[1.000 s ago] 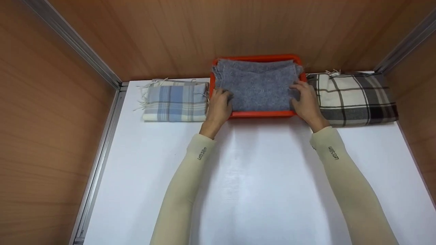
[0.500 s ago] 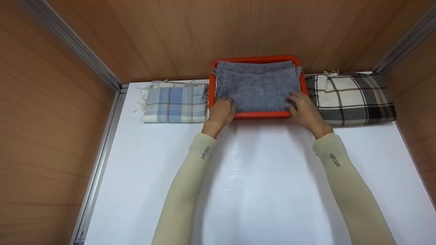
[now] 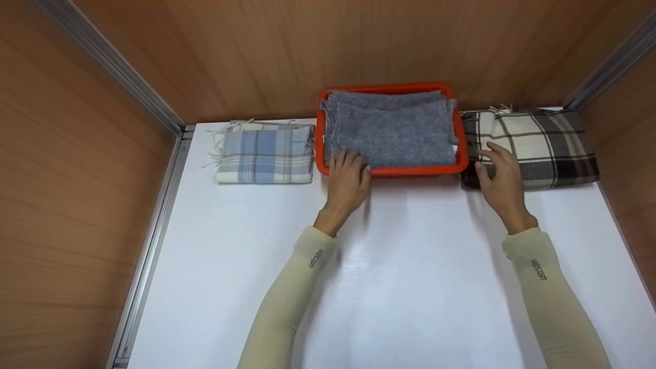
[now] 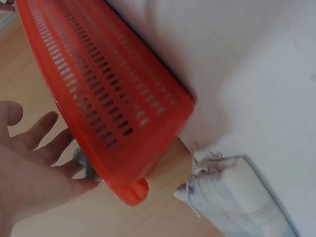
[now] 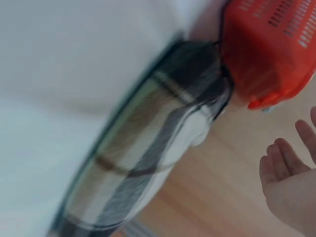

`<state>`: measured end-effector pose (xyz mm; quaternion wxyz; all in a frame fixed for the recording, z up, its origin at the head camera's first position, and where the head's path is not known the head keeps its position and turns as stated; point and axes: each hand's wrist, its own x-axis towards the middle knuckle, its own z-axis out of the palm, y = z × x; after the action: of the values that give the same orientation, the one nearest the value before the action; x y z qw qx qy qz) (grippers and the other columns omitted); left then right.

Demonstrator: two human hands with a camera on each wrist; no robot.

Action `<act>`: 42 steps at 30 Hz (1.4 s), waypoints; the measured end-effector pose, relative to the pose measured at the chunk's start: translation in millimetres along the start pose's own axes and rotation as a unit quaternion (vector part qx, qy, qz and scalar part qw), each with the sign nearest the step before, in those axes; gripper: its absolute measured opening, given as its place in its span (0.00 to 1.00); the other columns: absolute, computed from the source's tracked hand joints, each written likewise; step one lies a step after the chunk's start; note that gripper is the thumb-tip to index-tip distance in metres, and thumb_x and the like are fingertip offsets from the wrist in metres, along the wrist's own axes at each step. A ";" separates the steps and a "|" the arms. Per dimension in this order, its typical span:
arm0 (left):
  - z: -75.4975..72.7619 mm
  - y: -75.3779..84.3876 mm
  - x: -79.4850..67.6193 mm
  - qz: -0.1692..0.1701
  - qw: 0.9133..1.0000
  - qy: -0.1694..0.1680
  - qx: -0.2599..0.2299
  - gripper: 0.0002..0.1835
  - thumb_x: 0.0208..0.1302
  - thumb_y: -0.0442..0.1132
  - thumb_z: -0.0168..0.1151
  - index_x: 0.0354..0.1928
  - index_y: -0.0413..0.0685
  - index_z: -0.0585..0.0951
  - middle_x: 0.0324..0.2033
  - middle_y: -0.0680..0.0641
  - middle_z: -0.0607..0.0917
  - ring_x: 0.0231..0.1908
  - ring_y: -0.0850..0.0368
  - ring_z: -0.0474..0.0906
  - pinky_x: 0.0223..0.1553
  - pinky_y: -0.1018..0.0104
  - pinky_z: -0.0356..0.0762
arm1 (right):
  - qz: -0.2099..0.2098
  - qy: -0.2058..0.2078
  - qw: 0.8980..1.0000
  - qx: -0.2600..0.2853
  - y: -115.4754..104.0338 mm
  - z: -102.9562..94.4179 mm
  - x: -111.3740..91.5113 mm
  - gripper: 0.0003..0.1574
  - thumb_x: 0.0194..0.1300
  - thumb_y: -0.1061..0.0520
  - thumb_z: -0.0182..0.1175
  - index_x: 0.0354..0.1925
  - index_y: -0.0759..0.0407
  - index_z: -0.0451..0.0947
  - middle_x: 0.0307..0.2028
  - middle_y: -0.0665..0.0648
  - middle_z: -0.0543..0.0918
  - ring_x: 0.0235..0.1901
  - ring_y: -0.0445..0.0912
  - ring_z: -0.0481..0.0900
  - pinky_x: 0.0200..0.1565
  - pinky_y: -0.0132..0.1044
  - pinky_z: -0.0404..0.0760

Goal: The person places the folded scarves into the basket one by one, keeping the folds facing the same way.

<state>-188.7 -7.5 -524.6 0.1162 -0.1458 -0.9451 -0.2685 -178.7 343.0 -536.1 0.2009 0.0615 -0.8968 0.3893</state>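
Observation:
A folded grey cloth [image 3: 392, 134] lies in a red plastic basket [image 3: 417, 170] against the back wall. My left hand [image 3: 348, 179] is at the basket's front left rim, its fingers reaching over it toward the cloth. In the left wrist view those fingers [image 4: 52, 148] are loosely spread beside the slotted basket wall [image 4: 106, 81] and grip nothing. Off the basket's right end, my right hand [image 3: 503, 182] overlaps a folded dark-and-cream plaid scarf [image 3: 538, 141] in the head view. The right wrist view shows that hand [image 5: 291, 185] with relaxed fingers and nothing in it.
To the left of the basket lies a folded light-blue-and-cream plaid scarf [image 3: 266, 156] with fringed ends. Everything stands on a white tabletop [image 3: 400, 287]. Wood-grain panels [image 3: 246, 56] with metal edge rails [image 3: 148, 246] enclose the left, back and right sides.
My right hand has left the basket's right side and moved right and nearer to me. My left hand has shifted slightly right and back along the rim. The basket's front right corner is uncovered.

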 end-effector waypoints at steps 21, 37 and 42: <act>44.9 51.8 -40.9 0.091 0.989 -0.050 -0.108 0.14 0.79 0.39 0.58 0.60 0.46 0.83 0.58 0.48 0.85 0.62 0.52 0.78 0.66 0.57 0.73 | 0.089 0.090 0.992 -0.006 54.7 -43.2 -35.8 0.21 0.75 0.66 0.59 0.62 0.74 0.78 0.64 0.75 0.77 0.68 0.69 0.70 0.73 0.63 0.62; 80.3 58.8 -49.2 0.009 0.972 -0.155 -0.175 0.19 0.82 0.41 0.55 0.68 0.46 0.76 0.67 0.48 0.79 0.69 0.55 0.73 0.72 0.64 0.67 | 0.175 0.099 0.979 -0.036 83.1 -57.3 -43.7 0.30 0.79 0.62 0.55 0.73 0.74 0.67 0.66 0.77 0.72 0.66 0.66 0.68 0.70 0.58 0.63; 84.5 60.7 -48.8 -0.018 0.961 -0.169 -0.217 0.22 0.82 0.41 0.53 0.72 0.42 0.73 0.70 0.45 0.77 0.72 0.52 0.70 0.73 0.64 0.65 | 0.193 0.096 0.976 -0.041 91.7 -61.6 -41.1 0.32 0.79 0.60 0.54 0.74 0.74 0.65 0.70 0.77 0.69 0.72 0.68 0.64 0.75 0.59 0.59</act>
<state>-134.8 77.2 -580.3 -0.0845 -0.1937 -0.8725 -0.4405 -146.4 448.8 -576.7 0.2099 -0.1589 -0.8834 0.3876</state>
